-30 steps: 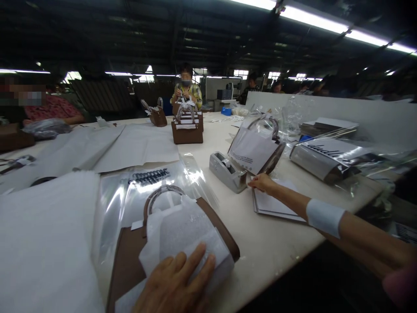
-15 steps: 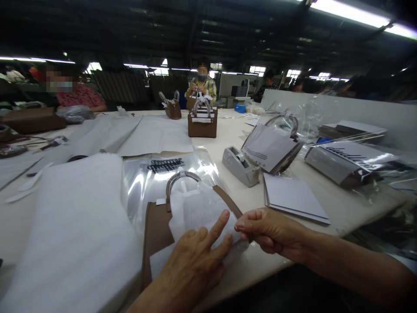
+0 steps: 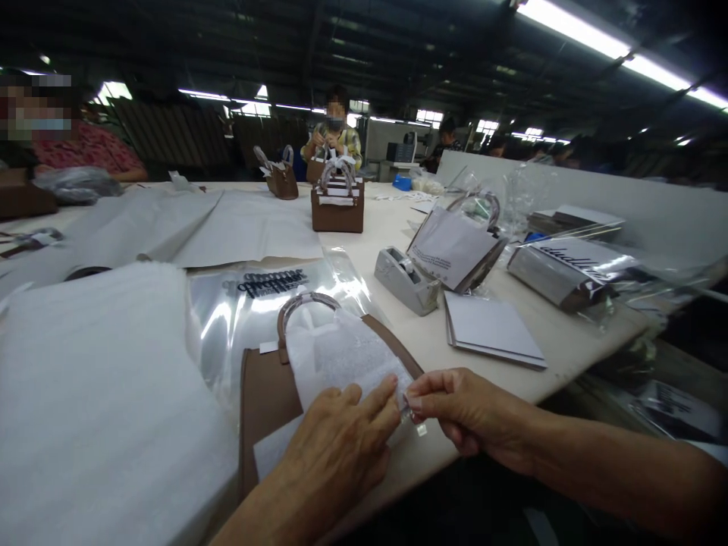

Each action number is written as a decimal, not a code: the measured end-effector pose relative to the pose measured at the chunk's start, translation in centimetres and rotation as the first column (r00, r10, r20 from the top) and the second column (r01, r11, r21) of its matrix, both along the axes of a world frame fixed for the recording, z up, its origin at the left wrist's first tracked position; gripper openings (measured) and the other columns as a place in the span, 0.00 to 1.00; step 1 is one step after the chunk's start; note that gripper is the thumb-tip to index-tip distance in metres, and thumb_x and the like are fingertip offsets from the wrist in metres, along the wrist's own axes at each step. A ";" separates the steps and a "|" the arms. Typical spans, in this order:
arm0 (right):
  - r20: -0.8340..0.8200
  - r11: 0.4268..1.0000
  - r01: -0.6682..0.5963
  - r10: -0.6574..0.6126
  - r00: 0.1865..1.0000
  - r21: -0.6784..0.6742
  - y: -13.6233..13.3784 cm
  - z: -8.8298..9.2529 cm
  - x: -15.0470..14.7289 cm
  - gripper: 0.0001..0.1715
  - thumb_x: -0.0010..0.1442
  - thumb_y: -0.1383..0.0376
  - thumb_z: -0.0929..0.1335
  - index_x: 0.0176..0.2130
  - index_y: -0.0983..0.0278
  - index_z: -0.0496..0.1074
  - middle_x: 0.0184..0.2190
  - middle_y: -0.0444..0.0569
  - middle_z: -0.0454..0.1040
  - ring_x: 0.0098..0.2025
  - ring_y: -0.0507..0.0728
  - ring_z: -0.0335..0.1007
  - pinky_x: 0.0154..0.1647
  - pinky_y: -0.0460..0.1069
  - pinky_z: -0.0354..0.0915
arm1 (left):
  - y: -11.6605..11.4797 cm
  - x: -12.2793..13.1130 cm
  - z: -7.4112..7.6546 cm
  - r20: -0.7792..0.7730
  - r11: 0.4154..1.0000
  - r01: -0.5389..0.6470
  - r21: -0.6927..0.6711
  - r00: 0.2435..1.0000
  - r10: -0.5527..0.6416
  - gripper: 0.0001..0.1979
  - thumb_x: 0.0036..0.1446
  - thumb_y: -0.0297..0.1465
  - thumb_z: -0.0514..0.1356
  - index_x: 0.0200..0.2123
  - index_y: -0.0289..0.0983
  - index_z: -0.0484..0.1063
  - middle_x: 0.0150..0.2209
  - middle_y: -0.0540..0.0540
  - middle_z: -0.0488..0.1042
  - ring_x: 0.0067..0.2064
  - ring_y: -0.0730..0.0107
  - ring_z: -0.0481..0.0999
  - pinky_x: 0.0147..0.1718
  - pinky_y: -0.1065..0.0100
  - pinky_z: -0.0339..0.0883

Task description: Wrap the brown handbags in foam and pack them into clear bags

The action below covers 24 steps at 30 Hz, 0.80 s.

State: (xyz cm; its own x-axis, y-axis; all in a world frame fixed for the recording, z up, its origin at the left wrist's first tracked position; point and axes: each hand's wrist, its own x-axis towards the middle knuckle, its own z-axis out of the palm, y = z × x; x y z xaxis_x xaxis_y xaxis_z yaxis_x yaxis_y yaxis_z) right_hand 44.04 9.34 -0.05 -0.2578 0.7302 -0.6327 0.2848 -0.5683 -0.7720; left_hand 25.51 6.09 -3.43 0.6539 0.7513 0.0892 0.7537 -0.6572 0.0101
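A brown handbag lies flat on the table in front of me, wrapped in white foam sheet, its handle pointing away. My left hand presses flat on the foam wrap at the bag's near end, fingers stretched out. My right hand is pinched on a small piece of clear tape right at the left fingertips, on the edge of the wrap.
A grey tape dispenser and a stack of white cards lie to the right. A clear printed plastic bag lies under the handbag; white foam sheets at left. Wrapped handbags and seated people farther back.
My right hand came back from the tape dispenser to the bag's wrap and now pinches tape at my left fingertips. The left hand stayed pressing on the foam.
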 end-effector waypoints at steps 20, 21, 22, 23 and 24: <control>-0.124 0.701 0.006 0.118 0.985 0.713 0.7 0.0 -0.4 0.17 0.62 0.55 0.58 0.45 0.63 0.63 0.37 0.47 0.71 0.41 0.52 0.68 0.44 0.47 0.65 | -0.9 0.6 0.7 -0.106 1.000 -0.007 0.028 0.994 0.010 0.24 0.55 0.26 0.51 0.53 0.53 0.57 0.61 0.49 0.48 0.39 0.64 0.64 0.35 0.60 0.62; -0.105 0.690 -0.034 0.158 0.982 0.723 1.1 -0.2 -1.0 0.19 0.63 0.54 0.57 0.47 0.62 0.62 0.40 0.48 0.71 0.44 0.53 0.68 0.47 0.49 0.64 | -1.1 0.6 0.9 -0.103 0.999 -0.023 0.022 0.994 0.025 0.23 0.55 0.27 0.51 0.53 0.52 0.56 0.61 0.49 0.49 0.40 0.64 0.64 0.36 0.59 0.62; -0.067 0.680 -0.074 0.180 0.981 0.730 1.3 -0.5 -1.6 0.21 0.63 0.54 0.56 0.50 0.62 0.62 0.43 0.49 0.70 0.47 0.54 0.66 0.49 0.50 0.63 | -1.2 0.6 1.2 -0.099 0.999 -0.032 0.016 0.995 0.033 0.23 0.55 0.27 0.51 0.53 0.51 0.56 0.59 0.49 0.51 0.40 0.64 0.63 0.37 0.59 0.62; -0.024 0.670 -0.113 0.191 0.981 0.734 1.5 -1.0 -2.0 0.23 0.63 0.54 0.55 0.52 0.62 0.61 0.45 0.50 0.69 0.49 0.55 0.65 0.51 0.51 0.61 | -1.3 0.7 1.5 -0.095 0.999 -0.040 0.013 0.995 0.041 0.22 0.56 0.28 0.51 0.53 0.50 0.57 0.58 0.48 0.54 0.40 0.64 0.63 0.38 0.59 0.62; 0.016 0.658 -0.149 0.204 0.979 0.738 1.6 -1.5 -2.3 0.25 0.63 0.53 0.55 0.55 0.61 0.59 0.48 0.51 0.68 0.51 0.55 0.64 0.53 0.51 0.60 | -1.4 0.7 1.7 -0.094 0.999 -0.041 0.009 0.995 0.042 0.21 0.57 0.28 0.50 0.53 0.49 0.57 0.55 0.48 0.57 0.40 0.64 0.63 0.38 0.60 0.62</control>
